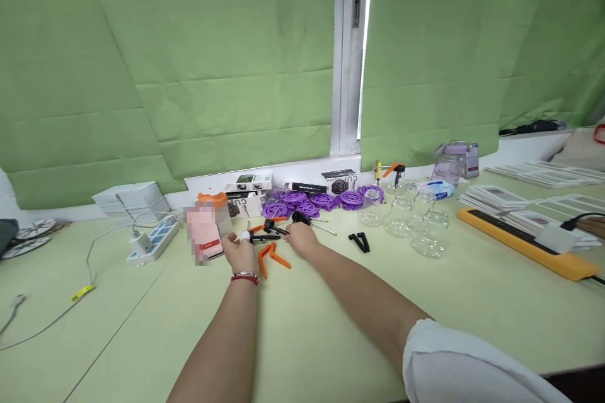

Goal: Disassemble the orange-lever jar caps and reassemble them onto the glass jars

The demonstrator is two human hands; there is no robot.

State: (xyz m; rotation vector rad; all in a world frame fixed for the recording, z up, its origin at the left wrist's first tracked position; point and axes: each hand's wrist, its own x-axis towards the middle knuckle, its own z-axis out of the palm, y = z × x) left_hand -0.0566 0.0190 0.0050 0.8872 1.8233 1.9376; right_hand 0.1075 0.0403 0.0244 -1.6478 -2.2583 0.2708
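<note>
In the head view, the left hand [240,255] has a narrow grip – it holds a black stick [265,238] with a white end. The right hand [302,238] pinches the thin tail of a black part with a round head [270,225]. Both things are between the hands, over the pale green table [302,340].

From the hands, orange clips [278,256] lie at 6 o'clock. Purple wheels [307,209] sit at 1 o'clock, two small black pieces [363,242] at 3 o'clock – and clear jars [428,242] farther that way. A pink phone screen [205,233] is at 9 o'clock.
</note>
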